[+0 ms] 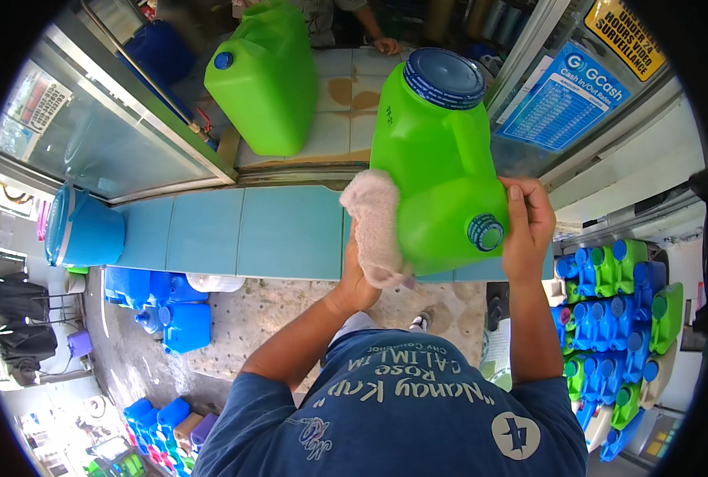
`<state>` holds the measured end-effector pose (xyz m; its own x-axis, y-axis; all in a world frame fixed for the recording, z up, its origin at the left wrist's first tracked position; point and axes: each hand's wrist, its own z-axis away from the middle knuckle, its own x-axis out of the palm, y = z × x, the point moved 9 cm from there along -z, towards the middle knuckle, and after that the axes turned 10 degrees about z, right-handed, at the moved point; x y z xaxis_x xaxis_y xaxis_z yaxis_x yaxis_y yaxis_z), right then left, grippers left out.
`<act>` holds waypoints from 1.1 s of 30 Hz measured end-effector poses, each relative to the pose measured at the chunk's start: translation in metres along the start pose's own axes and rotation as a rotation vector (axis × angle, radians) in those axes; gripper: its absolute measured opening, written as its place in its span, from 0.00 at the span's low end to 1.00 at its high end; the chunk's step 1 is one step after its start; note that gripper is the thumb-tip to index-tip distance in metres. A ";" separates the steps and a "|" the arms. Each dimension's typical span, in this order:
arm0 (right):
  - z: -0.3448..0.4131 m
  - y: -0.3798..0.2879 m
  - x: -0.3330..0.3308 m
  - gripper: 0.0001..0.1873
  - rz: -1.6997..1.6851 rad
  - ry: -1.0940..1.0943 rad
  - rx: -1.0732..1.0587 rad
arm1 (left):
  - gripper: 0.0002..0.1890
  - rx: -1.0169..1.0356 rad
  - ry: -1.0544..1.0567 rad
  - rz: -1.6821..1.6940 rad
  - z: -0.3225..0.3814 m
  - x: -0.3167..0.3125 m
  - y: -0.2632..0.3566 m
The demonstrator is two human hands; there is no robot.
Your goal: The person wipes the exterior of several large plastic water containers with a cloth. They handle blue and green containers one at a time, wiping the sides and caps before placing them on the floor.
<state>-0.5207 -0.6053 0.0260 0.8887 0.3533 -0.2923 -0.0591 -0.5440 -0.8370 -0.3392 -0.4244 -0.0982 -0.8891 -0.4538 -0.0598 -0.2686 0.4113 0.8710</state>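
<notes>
Between my two hands is a green plastic water container (437, 179) with a wide blue lid, a moulded handle and a small blue cap. My right hand (527, 220) grips its right side beside the small cap. At its left side, my left hand (360, 268) holds a pale pink cloth (378, 226) against the plastic; the cloth hides most of the fingers. A second green water container (264, 83) with a small blue cap stands on the white-tiled surface inside the window opening.
A light blue tiled ledge (294, 232) runs below the window. On its left end stands a blue bucket (85, 226). Blue containers (187, 327) rest on the floor at left; many more (616, 322) are stacked at right. Another person's hand (387, 45) rests beyond the window.
</notes>
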 end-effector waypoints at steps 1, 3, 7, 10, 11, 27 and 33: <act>0.002 0.003 -0.007 0.11 0.004 0.007 0.002 | 0.40 0.139 -0.016 -0.083 -0.019 0.000 0.027; 0.007 0.008 -0.015 0.11 -0.007 0.023 0.000 | 0.34 0.377 -0.095 -0.148 -0.066 0.004 0.069; 0.019 -0.003 -0.021 0.11 0.036 -0.006 -0.023 | 0.23 0.505 -0.431 -0.080 -0.142 0.040 0.092; 0.020 -0.013 -0.020 0.10 0.062 -0.018 -0.062 | 0.22 0.414 -0.575 -0.076 -0.149 0.060 0.082; 0.021 -0.015 -0.021 0.10 0.081 -0.039 -0.072 | 0.22 0.426 -0.525 -0.062 -0.142 0.054 0.083; 0.024 -0.005 -0.030 0.12 0.083 -0.027 -0.088 | 0.32 -0.175 0.092 0.222 -0.180 -0.021 -0.147; 0.026 -0.007 -0.028 0.13 0.076 -0.033 -0.097 | 0.34 -0.691 0.446 1.177 0.054 0.050 -0.242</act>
<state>-0.5567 -0.5916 0.0286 0.8679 0.3319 -0.3695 -0.0802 -0.6406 -0.7637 -0.3390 -0.5038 -0.3385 -0.2406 -0.3843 0.8913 0.8739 0.3139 0.3713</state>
